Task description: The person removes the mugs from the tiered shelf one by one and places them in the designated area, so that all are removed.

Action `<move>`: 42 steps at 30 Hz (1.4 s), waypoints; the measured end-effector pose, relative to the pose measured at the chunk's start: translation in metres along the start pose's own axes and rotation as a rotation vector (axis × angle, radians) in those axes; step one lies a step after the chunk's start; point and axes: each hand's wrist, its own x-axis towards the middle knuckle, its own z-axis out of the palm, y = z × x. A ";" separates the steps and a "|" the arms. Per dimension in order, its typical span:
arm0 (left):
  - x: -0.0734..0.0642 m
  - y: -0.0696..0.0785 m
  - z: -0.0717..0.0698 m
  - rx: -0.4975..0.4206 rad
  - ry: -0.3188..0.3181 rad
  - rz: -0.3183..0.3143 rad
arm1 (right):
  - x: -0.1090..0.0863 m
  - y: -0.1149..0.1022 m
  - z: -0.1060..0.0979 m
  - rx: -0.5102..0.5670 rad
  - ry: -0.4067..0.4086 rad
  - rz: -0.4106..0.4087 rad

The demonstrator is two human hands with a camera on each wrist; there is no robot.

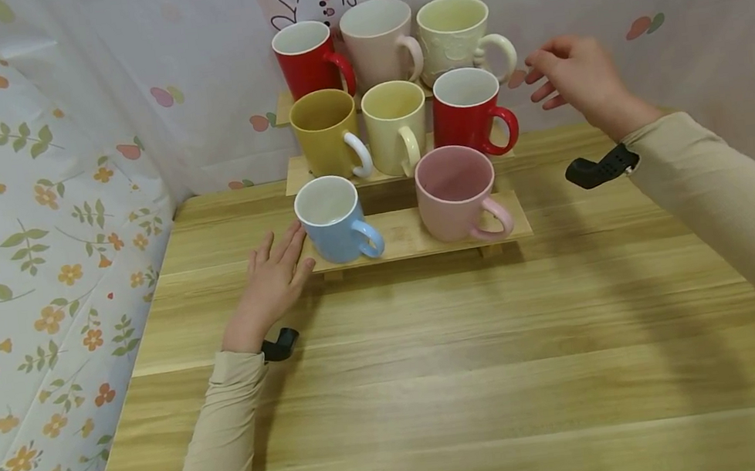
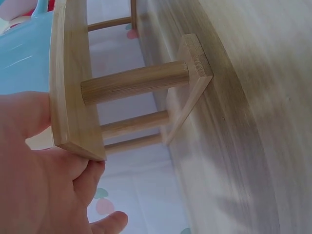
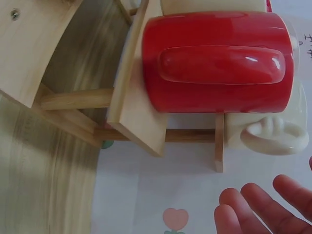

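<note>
My left hand (image 1: 272, 278) rests at the left end of the lowest shelf (image 1: 397, 235) of a wooden tiered rack, its fingers fairly straight. In the left wrist view, thumb and fingers touch the board around its corner. Just beside that hand stands a light blue mug (image 1: 330, 225) on the shelf. My right hand (image 1: 576, 77) hovers at the rack's upper right, holding nothing, fingers loosely bent. Nearest to it is the handle of a pale cream-green mug (image 1: 453, 36) on the top shelf; a red mug (image 3: 219, 63) stands lower and in front.
A pink mug (image 1: 453, 196) shares the lowest shelf. On the middle shelf are a mustard mug (image 1: 325, 140) with a white handle and a light yellow mug (image 1: 395, 128). Another red mug (image 1: 307, 65) and a pale pink mug (image 1: 379, 49) stand on top. Behind hangs a patterned curtain (image 1: 207, 92).
</note>
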 end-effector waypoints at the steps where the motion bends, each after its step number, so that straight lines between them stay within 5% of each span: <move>1: 0.000 0.000 0.000 -0.001 -0.002 0.000 | 0.001 -0.001 0.000 0.007 -0.003 0.000; 10: 0.000 0.001 -0.001 0.005 -0.006 0.006 | 0.011 -0.008 0.004 0.141 -0.086 0.003; 20: 0.000 0.001 -0.003 0.013 -0.006 0.016 | 0.021 -0.012 0.009 0.173 -0.200 -0.009; 31: -0.002 0.002 -0.003 0.008 0.006 0.037 | 0.029 -0.015 0.013 0.106 -0.192 0.005; 42: -0.002 0.001 -0.002 0.006 0.018 0.053 | 0.026 -0.017 0.017 0.195 -0.153 0.027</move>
